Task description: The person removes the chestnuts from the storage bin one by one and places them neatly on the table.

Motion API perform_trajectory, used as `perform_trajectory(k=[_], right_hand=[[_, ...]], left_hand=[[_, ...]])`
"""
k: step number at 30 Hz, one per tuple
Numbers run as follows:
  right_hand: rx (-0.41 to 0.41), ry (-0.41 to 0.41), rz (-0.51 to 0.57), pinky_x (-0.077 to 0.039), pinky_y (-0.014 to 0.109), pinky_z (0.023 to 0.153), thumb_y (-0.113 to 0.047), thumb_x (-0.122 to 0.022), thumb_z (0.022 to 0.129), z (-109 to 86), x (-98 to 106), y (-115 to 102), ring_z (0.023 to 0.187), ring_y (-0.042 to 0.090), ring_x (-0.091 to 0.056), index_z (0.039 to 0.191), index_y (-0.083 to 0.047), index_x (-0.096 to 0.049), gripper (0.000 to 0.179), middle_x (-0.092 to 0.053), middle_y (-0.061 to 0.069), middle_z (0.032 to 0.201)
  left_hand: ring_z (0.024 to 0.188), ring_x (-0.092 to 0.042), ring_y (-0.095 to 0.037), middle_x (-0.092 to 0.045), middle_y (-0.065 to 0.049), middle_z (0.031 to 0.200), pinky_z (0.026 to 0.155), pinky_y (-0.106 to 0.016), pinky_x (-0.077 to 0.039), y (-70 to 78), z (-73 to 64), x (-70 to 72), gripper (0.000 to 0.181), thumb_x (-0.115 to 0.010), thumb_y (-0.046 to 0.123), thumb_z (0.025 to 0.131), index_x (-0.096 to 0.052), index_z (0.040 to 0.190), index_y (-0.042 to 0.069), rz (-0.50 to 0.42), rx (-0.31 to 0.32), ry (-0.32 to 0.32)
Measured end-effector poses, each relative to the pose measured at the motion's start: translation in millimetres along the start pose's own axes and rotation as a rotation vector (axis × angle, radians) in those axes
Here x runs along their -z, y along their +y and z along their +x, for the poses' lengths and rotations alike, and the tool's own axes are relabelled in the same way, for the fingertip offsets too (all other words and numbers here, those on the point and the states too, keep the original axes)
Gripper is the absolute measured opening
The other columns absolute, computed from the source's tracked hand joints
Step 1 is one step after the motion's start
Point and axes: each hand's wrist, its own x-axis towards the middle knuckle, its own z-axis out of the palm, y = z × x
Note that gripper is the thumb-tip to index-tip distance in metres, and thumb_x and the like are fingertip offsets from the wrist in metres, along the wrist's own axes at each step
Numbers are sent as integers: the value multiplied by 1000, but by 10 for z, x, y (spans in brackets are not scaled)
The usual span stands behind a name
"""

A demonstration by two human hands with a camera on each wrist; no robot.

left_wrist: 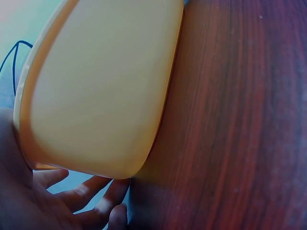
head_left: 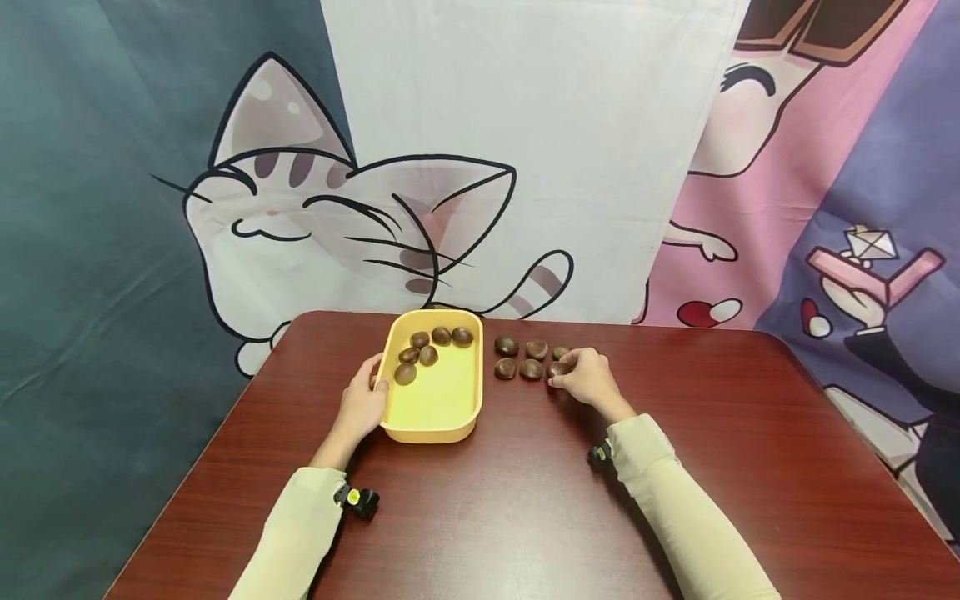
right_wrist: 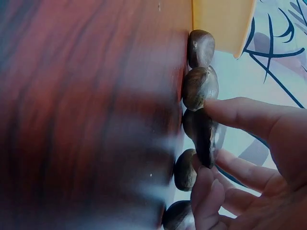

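On the reddish table (head_left: pixel 517 517), thumb and fingers of the right hand (head_left: pixel 588 379) pinch the near row's rightmost chestnut (head_left: pixel 555 370), best raised straight clear of neighbouring chestnuts (head_left: pixel 532 369), while the left hand (head_left: pixel 362 403) grips the yellow tray (head_left: pixel 431 434).

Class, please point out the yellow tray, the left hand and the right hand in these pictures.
Yellow tray (head_left: pixel 441 404): head view, bare floor.
Left hand (head_left: pixel 363 405): head view, back of the hand.
Right hand (head_left: pixel 592 380): head view, back of the hand.
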Motion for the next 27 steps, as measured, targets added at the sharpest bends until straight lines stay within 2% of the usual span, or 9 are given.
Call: perform_trajectory(k=[5, 18, 23, 27], right_hand=[[-15, -19, -21, -49, 45, 83, -20, -86, 72, 16, -6, 0, 95, 33, -60, 98, -5, -73, 33, -71, 7, 89], [-17, -42, -59, -50, 50, 81, -20, -86, 72, 37, -46, -13, 91, 33, -64, 96, -6, -73, 31, -70, 8, 91], [-57, -15, -95, -50, 52, 74, -21, -85, 72, 6, -43, -76, 90, 35, -65, 99, -11, -73, 31, -69, 7, 93], [-47, 25, -107, -50, 52, 72, -24, -81, 75, -28, -28, -204, 91, 34, -66, 104, -12, -72, 32, -70, 7, 97]], left_hand=[[82, -68, -23, -68, -18, 117, 73, -33, -51, 11, 0, -1, 50, -43, 17, 102, -39, 151, 17, -2, 2, -3], [82, -68, -22, -68, -18, 119, 73, -32, -51, -2, -14, 6, 50, -42, 18, 102, -38, 152, 17, -15, 11, -9], [82, -68, -22, -68, -18, 119, 72, -32, -51, -7, -10, 5, 50, -42, 18, 102, -38, 152, 17, -11, 10, -10], [82, -69, -23, -67, -18, 120, 72, -32, -51, 0, -5, 8, 50, -42, 18, 102, -37, 152, 17, -9, 10, -14]])
